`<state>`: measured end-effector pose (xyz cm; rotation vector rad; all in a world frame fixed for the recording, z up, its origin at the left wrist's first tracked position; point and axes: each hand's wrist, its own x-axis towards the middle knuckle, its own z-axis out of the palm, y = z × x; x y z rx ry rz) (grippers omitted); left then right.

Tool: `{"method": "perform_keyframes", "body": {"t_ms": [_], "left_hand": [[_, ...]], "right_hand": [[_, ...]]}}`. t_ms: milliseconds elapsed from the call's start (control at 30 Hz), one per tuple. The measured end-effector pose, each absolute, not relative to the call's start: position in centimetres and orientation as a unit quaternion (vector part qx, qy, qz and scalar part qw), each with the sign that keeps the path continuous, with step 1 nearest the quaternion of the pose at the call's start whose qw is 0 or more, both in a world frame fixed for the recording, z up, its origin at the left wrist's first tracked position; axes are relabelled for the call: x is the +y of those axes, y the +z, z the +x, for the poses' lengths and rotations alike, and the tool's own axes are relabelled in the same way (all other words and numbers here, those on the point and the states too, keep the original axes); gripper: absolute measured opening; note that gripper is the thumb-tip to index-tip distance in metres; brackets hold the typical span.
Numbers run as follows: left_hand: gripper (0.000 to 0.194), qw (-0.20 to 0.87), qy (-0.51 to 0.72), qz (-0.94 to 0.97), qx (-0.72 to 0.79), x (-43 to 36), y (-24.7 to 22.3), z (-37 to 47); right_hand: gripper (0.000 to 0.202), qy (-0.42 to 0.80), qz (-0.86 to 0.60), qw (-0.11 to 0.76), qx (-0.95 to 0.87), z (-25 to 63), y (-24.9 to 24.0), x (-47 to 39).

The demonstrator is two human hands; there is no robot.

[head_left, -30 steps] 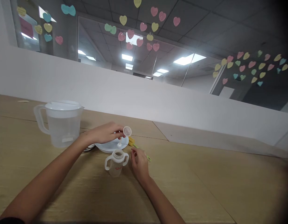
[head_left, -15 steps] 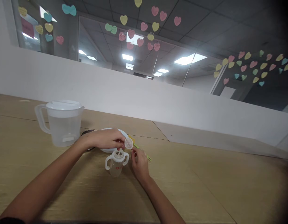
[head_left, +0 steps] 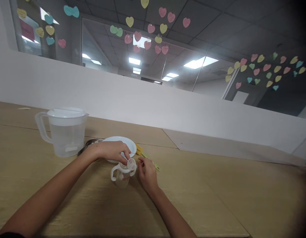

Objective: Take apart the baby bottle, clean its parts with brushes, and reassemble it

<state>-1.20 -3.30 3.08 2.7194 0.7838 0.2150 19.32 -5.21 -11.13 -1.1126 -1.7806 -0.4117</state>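
Note:
A clear bottle (head_left: 122, 180) with two white side handles and red print stands upright on the table. My left hand (head_left: 113, 151) reaches over it, its fingers pinched on a small round whitish cap (head_left: 131, 164) at the bottle's mouth. What the fingertips hold inside the mouth is hidden. Right of the bottle is my right hand (head_left: 148, 173), fingers curled and near the right handle, with nothing clearly visible in them.
A lidded clear pitcher (head_left: 67, 135) stands at the left. Behind my left hand are a metal bowl (head_left: 89, 142) and a white plate (head_left: 129, 144). A yellow brush (head_left: 139, 149) with a green handle lies beyond my right hand.
My left hand has lowered with the cap onto the bottle's mouth. The cap has moved away from my right hand's fingertips. My right hand has barely moved.

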Motion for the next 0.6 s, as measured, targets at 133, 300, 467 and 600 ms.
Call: {"method": "perform_keyframes", "body": {"t_ms": [133,300,467,600], "left_hand": [[0.017,0.166,0.053,0.949,0.262,-2.9,3.2,-1.4],[0.023,0.166,0.034,0.929,0.328,-1.7,3.4,-2.5],[0.033,0.063,0.012,0.837,0.544,1.0,2.8,-4.6],[0.03,0.027,-0.019,0.787,0.616,3.6,1.6,-6.2]], "right_hand": [[0.02,-0.154,-0.457,0.48,-0.733,19.3,-11.1,-5.3],[0.019,-0.149,-0.456,0.48,-0.734,19.3,-11.2,-5.3],[0.019,-0.136,-0.459,0.476,-0.737,19.3,-11.3,-5.3],[0.019,-0.131,-0.46,0.478,-0.737,19.3,-11.3,-5.2]]}}
